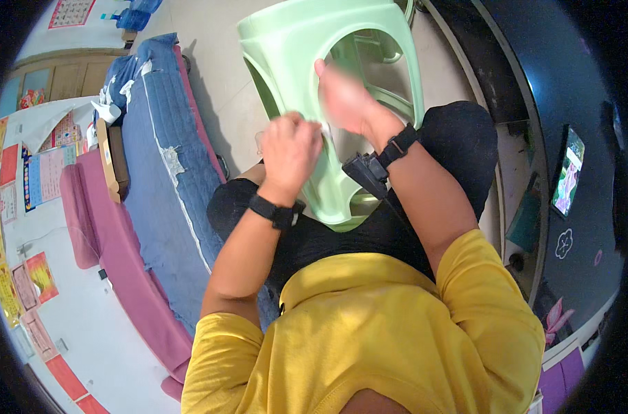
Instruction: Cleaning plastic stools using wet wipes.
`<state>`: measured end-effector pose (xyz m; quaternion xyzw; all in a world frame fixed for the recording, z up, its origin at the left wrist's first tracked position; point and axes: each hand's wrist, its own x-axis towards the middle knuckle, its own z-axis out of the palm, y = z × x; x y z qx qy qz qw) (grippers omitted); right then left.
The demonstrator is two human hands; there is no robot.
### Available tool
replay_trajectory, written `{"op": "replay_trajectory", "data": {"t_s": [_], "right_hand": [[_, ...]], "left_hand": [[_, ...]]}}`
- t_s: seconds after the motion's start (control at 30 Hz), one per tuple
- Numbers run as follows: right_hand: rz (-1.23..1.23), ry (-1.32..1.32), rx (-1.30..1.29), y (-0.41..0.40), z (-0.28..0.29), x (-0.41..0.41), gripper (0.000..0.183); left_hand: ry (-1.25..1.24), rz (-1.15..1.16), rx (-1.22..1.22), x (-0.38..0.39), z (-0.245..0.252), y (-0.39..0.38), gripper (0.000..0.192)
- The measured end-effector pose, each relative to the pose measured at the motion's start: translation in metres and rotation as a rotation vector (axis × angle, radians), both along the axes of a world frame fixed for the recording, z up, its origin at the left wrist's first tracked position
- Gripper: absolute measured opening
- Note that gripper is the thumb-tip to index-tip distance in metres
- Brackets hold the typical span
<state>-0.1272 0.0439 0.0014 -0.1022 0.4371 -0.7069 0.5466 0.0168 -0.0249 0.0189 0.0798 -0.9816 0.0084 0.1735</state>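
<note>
A pale green plastic stool (298, 52) is tipped over in front of me, its lower end between my knees. My left hand (292, 152), fingers curled, is at one of the stool's legs. Next to its fingertips shows a small whitish patch (325, 132), too blurred to name. My right hand (345, 101) is at the edge of the stool's large side opening, with the thumb pointing up along the rim. Blur hides its fingers, so its grip is unclear. Both wrists carry black straps, and a black box-like device (368, 172) hangs from the right one.
On the left stands a pink sofa (107, 207) with a blue quilted cover (153, 155) and an open cardboard box (109, 160). To the right, a lit phone (568, 171) lies on a dark tabletop (547, 103). Water bottles (133, 19) stand at the far left.
</note>
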Motion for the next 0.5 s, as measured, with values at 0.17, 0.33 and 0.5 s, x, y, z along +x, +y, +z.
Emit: {"op": "replay_trajectory", "data": {"t_s": [0.17, 0.33, 0.5], "right_hand": [[0.019, 0.018, -0.049, -0.001, -0.009, -0.001, 0.047], [-0.013, -0.039, -0.067, 0.001, -0.005, 0.002, 0.042], [0.094, 0.069, 0.010, 0.008, -0.006, 0.019, 0.042]], "left_hand": [[-0.302, -0.067, 0.125, 0.065, -0.032, 0.035, 0.019], [-0.301, -0.095, 0.161, 0.074, -0.029, 0.033, 0.020], [-0.059, 0.034, 0.166, 0.010, -0.002, -0.004, 0.022]]}}
